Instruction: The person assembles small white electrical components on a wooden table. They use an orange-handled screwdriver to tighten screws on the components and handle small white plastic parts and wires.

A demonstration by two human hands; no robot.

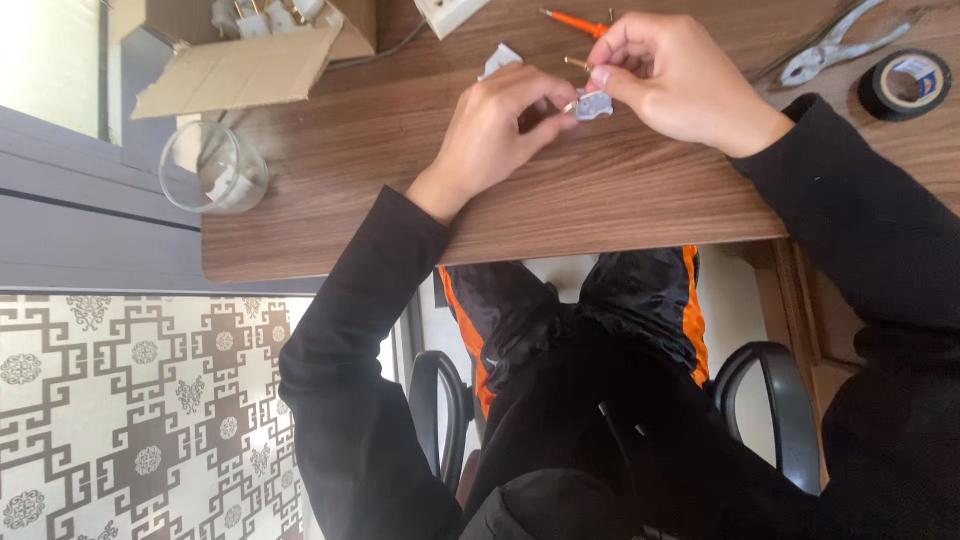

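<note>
A small white plastic plug part with a brass pin; held above the bench's middle, between both hands.

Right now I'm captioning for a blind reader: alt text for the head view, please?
Both hands, left hand and right hand, pinch a small white plug part over a wooden table. Nearby lie an orange screwdriver, pliers, black tape roll, glass jar and cardboard box.

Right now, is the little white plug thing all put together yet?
Not yet. Both hands, left hand and right hand, pinch a small white plug piece with a brass pin showing. Another white piece lies loose on the table. The orange screwdriver, pliers and black tape lie untouched.
</note>
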